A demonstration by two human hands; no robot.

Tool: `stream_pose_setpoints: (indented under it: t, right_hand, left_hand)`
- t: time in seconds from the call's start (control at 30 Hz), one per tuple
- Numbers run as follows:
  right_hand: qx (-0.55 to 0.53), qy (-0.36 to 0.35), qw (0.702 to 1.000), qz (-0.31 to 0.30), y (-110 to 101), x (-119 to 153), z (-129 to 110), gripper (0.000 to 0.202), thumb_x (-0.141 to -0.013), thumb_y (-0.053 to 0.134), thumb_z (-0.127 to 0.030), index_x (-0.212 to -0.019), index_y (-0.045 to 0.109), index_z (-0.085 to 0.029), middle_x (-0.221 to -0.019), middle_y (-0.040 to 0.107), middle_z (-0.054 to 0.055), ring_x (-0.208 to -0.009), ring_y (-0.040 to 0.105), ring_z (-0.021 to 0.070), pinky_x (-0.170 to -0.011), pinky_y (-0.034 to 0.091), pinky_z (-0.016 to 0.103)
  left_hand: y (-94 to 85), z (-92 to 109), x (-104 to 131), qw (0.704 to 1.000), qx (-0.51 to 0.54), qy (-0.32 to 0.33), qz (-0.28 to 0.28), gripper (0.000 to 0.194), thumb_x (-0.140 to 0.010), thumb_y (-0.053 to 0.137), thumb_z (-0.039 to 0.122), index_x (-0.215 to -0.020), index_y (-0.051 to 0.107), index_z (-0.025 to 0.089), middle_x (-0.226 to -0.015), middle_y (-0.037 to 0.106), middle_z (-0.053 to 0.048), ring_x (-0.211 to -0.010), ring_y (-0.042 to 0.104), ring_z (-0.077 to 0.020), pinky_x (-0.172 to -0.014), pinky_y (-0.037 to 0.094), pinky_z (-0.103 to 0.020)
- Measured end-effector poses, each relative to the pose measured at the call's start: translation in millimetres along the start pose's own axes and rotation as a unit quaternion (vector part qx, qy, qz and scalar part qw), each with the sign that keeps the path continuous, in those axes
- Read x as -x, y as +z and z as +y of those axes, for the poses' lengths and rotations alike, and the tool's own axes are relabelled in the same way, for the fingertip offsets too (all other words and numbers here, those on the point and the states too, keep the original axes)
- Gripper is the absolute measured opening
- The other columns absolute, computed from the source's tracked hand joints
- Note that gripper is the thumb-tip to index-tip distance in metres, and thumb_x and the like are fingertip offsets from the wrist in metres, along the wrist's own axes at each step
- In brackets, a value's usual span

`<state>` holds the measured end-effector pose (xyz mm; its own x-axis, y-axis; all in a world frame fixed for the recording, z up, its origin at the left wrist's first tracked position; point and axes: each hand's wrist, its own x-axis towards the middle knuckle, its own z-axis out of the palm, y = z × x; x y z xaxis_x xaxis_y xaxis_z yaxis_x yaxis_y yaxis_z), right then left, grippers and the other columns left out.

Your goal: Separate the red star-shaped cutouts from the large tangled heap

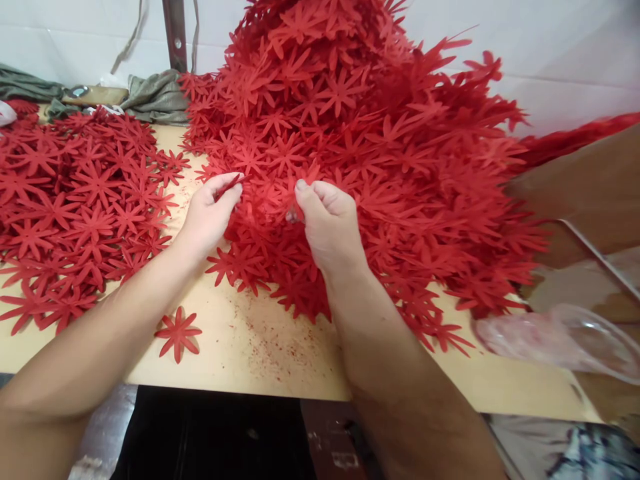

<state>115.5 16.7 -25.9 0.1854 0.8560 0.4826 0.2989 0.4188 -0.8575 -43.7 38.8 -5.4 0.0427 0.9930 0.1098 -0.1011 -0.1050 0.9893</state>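
Observation:
Red flower-shaped cutouts with several narrow petals make a tall heap (380,180) in front of me. My left hand (210,207) is closed in a pinch at the heap's left edge, with a dark red cutout (231,185) between thumb and fingers. A short way to the right, my right hand (333,220) is closed too, its thumb pressed on a red cutout (299,212). Most of that cutout blends into the heap behind. One single cutout (179,335) lies flat on the table below my left forearm.
A lower pile of red cutouts (85,200) covers the table's left side. Red specks dot the pale tabletop (240,360) near its front edge. On the right are a clear plastic bag (530,337) and a cardboard box (580,180). Grey-green cloth (157,97) lies by the wall.

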Motion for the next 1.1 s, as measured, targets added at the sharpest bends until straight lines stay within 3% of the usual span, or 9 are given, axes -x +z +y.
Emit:
stream_pose_setpoints:
  t: [0.07, 0.17, 0.3, 0.4, 0.47, 0.6, 0.7, 0.9, 1.1]
  right_hand:
    - [0.062, -0.024, 0.997, 0.049, 0.2, 0.3, 6.3, 0.044, -0.088, 0.048, -0.053, -0.059, 0.034, -0.022, -0.055, 0.031, -0.005, -0.050, 0.032, 0.0082, -0.051, 0.035, 0.026]
    - [0.155, -0.089, 0.977, 0.113, -2.7, -0.2, 14.0, 0.028, -0.082, 0.060, -0.048, -0.076, 0.050, -0.022, -0.074, 0.051, 0.001, -0.064, 0.047, 0.0124, -0.062, 0.045, 0.032]
    - [0.265, -0.189, 0.941, 0.090, -5.0, 3.4, 0.0, 0.025, -0.080, 0.065, -0.036, -0.100, 0.059, -0.022, -0.106, 0.060, 0.011, -0.100, 0.055, 0.0255, -0.089, 0.044, 0.048]
    - [0.225, -0.277, 0.934, -0.025, 5.4, 15.9, -25.5, 0.007, -0.085, 0.058, -0.029, -0.088, 0.062, -0.023, -0.091, 0.065, 0.007, -0.092, 0.058, 0.0216, -0.089, 0.044, 0.044]
    - [0.139, -0.325, 0.924, -0.143, 19.8, 31.0, -40.3, 0.011, -0.086, 0.059, -0.030, -0.081, 0.062, -0.021, -0.080, 0.065, 0.004, -0.079, 0.059, 0.0165, -0.079, 0.047, 0.035]
    - [0.100, -0.367, 0.851, -0.363, 54.7, 66.7, -50.3, 0.035, -0.087, 0.055, -0.047, -0.074, 0.064, -0.016, -0.076, 0.064, 0.006, -0.077, 0.055, 0.0161, -0.073, 0.046, 0.032]
    - [0.173, -0.359, 0.809, -0.432, 71.5, 81.0, -43.0, 0.031, -0.091, 0.051, -0.038, -0.078, 0.066, -0.014, -0.083, 0.063, 0.008, -0.079, 0.051, 0.0169, -0.073, 0.043, 0.032]
    - [0.374, -0.311, 0.821, -0.300, 67.9, 64.3, -19.8, 0.025, -0.093, 0.045, -0.022, -0.095, 0.069, -0.015, -0.096, 0.066, 0.011, -0.099, 0.045, 0.0242, -0.084, 0.035, 0.039]
    - [0.519, -0.217, 0.798, -0.215, 43.8, 24.7, 6.2, 0.027, -0.091, 0.044, -0.018, -0.097, 0.070, -0.014, -0.103, 0.066, 0.012, -0.107, 0.041, 0.0268, -0.091, 0.028, 0.041]
  left_hand:
    - [-0.5, 1.5, -0.6, 1.000, 0.010, -0.028, 0.002, 0.016, -0.084, 0.052, 0.014, -0.087, 0.067, 0.016, -0.071, 0.066, 0.001, -0.070, 0.061, -0.0079, -0.076, 0.050, -0.022]
    - [-3.8, 2.3, -3.0, 0.999, 0.014, -0.040, -0.010, 0.014, -0.088, 0.052, 0.019, -0.083, 0.065, 0.015, -0.068, 0.067, 0.000, -0.063, 0.061, -0.0072, -0.071, 0.051, -0.021]
    - [-8.9, 0.4, -6.4, 1.000, 0.017, -0.022, -0.008, 0.016, -0.087, 0.060, 0.027, -0.078, 0.061, 0.013, -0.067, 0.069, -0.001, -0.060, 0.063, -0.0079, -0.066, 0.052, -0.021]
    - [-10.9, 0.3, -8.1, 1.000, 0.010, -0.017, 0.008, 0.022, -0.086, 0.061, 0.029, -0.071, 0.057, 0.013, -0.061, 0.067, 0.000, -0.053, 0.061, -0.0071, -0.063, 0.051, -0.021]
    - [-11.2, 1.8, -8.5, 1.000, 0.005, -0.021, 0.019, 0.025, -0.087, 0.060, 0.028, -0.068, 0.055, 0.013, -0.055, 0.064, 0.001, -0.048, 0.058, -0.0060, -0.060, 0.050, -0.019]
    - [-10.3, 6.4, -9.0, 0.999, 0.016, -0.034, 0.040, 0.026, -0.088, 0.057, 0.023, -0.065, 0.052, 0.012, -0.045, 0.056, 0.006, -0.041, 0.053, -0.0042, -0.052, 0.047, -0.015]
    - [-10.3, 8.7, -10.3, 0.998, 0.025, -0.036, 0.043, 0.027, -0.091, 0.051, 0.017, -0.064, 0.051, 0.013, -0.040, 0.051, 0.007, -0.036, 0.049, -0.0037, -0.048, 0.044, -0.014]
    - [-12.3, 7.7, -11.5, 0.999, 0.017, -0.031, 0.022, 0.034, -0.093, 0.044, 0.013, -0.060, 0.049, 0.014, -0.034, 0.046, 0.008, -0.031, 0.043, -0.0034, -0.042, 0.037, -0.014]
    - [-11.1, 6.3, -10.1, 0.999, 0.017, -0.029, -0.034, 0.039, -0.093, 0.042, 0.012, -0.055, 0.048, 0.015, -0.033, 0.042, 0.008, -0.031, 0.042, -0.0046, -0.044, 0.038, -0.017]
